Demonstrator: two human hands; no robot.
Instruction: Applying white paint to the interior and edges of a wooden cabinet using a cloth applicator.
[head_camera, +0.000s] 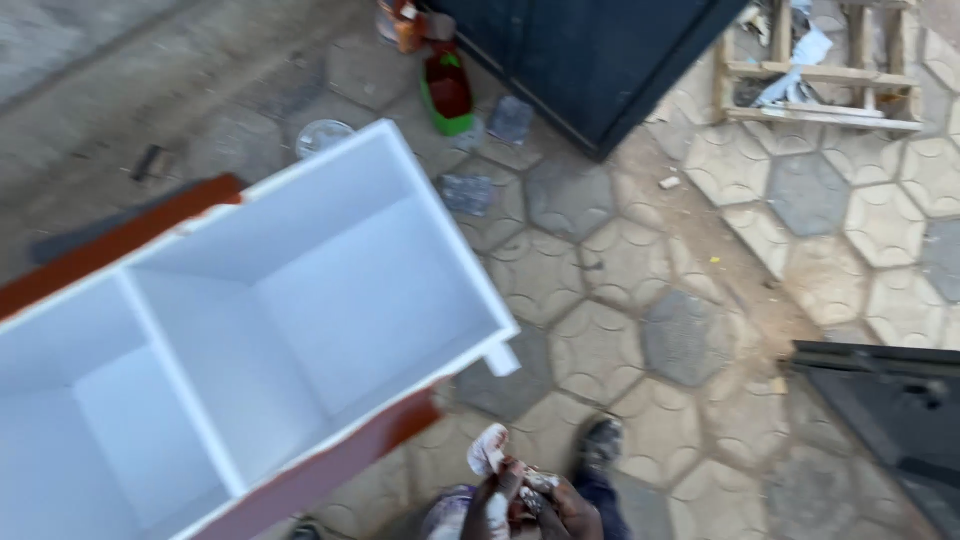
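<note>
Low in the frame, a paint-smeared white rag (489, 447) sits bunched in both hands, its long axis pointing up and away from the fingers. Left hand (492, 512) and right hand (567, 508) clench it together. White two-compartment cabinet (250, 320) lies just beyond the fingertips, leftward.

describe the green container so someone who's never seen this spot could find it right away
Start at the big white two-compartment cabinet lying open on the hexagonal paving. Look past its far corner, toward the dark metal door at the top. The green container sits there, the only bright green thing, holding reddish-brown paint.
</note>
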